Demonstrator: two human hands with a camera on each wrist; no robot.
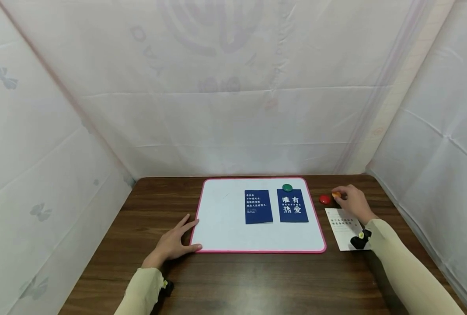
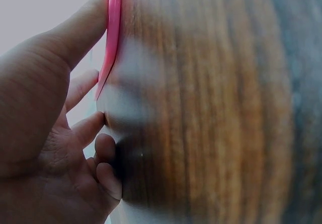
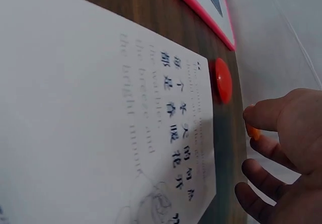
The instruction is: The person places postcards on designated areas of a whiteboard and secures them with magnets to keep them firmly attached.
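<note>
My left hand [image 1: 173, 243] lies flat at the near left corner of the pink-rimmed whiteboard [image 1: 221, 218], fingers straight and spread, thumb along the near rim, index along the left rim. Looks like bracing so the board won't slide on the worktop [image 1: 237, 280]. Grip apart, holds nothing, only touches the rim.

My right hand [image 1: 351, 202] is past the board's right edge, near the worktop's far right corner, fingertips pinched on a small orange magnet [image 1: 336, 194]. Red magnet [image 1: 325, 199] just beside it, untouched. White card [image 1: 341, 227] lies under that wrist. A green magnet [image 1: 287, 187] pins one blue card [image 1: 292, 205]; the other blue card [image 1: 258, 207] lies loose.
</note>
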